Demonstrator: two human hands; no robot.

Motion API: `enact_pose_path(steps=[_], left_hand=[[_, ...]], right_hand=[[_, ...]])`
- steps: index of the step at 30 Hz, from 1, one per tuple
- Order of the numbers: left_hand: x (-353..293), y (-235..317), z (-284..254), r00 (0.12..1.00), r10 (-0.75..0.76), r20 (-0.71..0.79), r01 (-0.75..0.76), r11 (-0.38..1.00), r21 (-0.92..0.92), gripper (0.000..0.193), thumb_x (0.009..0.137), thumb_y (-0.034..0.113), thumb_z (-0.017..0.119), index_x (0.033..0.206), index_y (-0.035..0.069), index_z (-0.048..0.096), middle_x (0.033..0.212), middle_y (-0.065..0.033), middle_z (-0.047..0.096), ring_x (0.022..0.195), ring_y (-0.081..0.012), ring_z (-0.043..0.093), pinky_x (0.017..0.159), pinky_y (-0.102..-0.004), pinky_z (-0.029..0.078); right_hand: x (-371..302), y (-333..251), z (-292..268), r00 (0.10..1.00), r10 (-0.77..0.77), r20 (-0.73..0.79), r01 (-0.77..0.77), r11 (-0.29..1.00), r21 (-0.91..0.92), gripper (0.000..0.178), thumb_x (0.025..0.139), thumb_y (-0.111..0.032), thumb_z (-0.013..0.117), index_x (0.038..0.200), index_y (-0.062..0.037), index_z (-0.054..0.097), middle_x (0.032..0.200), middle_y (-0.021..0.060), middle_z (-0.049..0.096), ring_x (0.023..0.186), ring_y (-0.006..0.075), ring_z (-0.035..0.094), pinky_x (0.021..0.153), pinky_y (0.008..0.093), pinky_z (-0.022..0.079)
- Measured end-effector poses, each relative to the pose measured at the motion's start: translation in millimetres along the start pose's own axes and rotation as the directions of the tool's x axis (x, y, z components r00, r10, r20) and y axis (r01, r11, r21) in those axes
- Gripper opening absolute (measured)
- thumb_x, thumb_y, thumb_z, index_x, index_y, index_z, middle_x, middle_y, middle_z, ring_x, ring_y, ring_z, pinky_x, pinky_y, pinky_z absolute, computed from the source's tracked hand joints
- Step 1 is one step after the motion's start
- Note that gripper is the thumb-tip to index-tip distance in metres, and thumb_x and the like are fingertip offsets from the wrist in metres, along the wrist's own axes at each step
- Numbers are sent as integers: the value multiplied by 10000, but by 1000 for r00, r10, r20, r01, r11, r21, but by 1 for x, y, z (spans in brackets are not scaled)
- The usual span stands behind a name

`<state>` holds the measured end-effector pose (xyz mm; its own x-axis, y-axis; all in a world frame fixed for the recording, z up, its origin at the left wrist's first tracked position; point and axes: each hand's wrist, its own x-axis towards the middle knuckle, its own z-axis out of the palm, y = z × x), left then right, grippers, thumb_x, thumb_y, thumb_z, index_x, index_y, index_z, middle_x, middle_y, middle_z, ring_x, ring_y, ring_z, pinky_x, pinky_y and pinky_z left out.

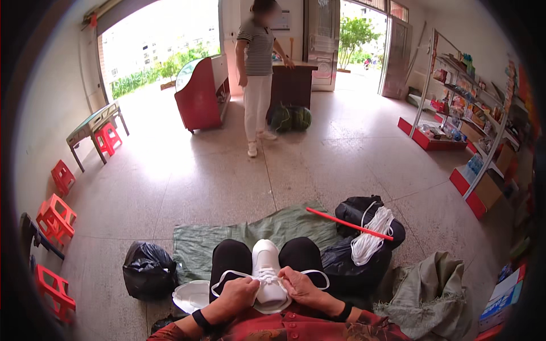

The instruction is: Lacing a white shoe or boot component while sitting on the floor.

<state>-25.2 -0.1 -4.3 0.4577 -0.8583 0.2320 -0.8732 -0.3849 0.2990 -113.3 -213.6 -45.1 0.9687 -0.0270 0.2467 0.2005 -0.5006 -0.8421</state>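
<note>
A white sneaker (265,257) rests between my black-clad knees, its toe pointing away from me. White shoelaces (268,275) cross over its front and loop out to both sides. My left hand (238,294) pinches a lace at the shoe's left side, the lace curving out over the left knee. On the opposite side, my right hand (302,288) has its fingers closed on the other lace, whose loop (319,274) sticks out past the hand. Beside my left forearm lies another white, shoe-like piece (191,296), partly hidden.
Under my knees spreads a green woven sheet (250,227). A black bag (149,270) sits left; right, a bundle of white laces (372,236) and a red stick (350,223) lie on black bags. A sack (426,295) slumps nearby. Beyond, a person (259,68) stands by a desk.
</note>
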Motion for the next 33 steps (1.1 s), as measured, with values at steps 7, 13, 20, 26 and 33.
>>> enact_pose_path(steps=[7, 13, 20, 26, 33], left_hand=[[-17, 18, 7, 962, -190, -197, 158, 973, -165, 183, 843, 130, 613, 953, -11, 576, 892, -183, 617, 779, -361, 615, 680, -454, 503], [-16, -4, 34, 944, -96, -317, 64, 992, -110, 185, 775, 9, 569, 957, -24, 567, 811, -191, 619, 736, -378, 618, 654, -460, 513], [-12, -10, 36, 944, -68, -324, -1, 978, -208, 217, 760, -51, 540, 970, 4, 560, 833, -185, 603, 728, -376, 614, 633, -454, 512], [1, -1, 5, 996, 46, -79, -51, 997, -66, 186, 759, 17, 587, 944, 23, 572, 809, -143, 586, 748, -338, 624, 641, -431, 514], [10, 14, -18, 954, 57, 294, -144, 948, 283, 145, 766, 121, 615, 891, 47, 609, 846, -126, 625, 810, -291, 635, 658, -393, 528]], right_hand=[[-4, -20, 0, 994, -97, -58, 85, 981, -177, 334, 894, -239, 631, 1045, 10, 468, 933, 240, 567, 865, 417, 591, 746, 458, 482], [-9, -10, 3, 991, -122, -55, 104, 961, -255, 229, 869, -166, 623, 986, 20, 557, 906, 204, 592, 865, 390, 585, 752, 438, 479], [-10, 3, 6, 983, -144, -112, 127, 980, -152, 157, 875, -89, 572, 990, 13, 601, 903, 191, 614, 881, 354, 611, 807, 414, 493], [0, 1, -4, 952, -296, 74, 298, 854, -425, 141, 800, -69, 573, 926, -7, 563, 854, 178, 568, 838, 341, 611, 748, 395, 513], [11, -20, 5, 909, -269, 317, 412, 683, -603, 153, 783, -112, 576, 909, -26, 579, 792, 118, 612, 720, 284, 653, 613, 387, 540]])
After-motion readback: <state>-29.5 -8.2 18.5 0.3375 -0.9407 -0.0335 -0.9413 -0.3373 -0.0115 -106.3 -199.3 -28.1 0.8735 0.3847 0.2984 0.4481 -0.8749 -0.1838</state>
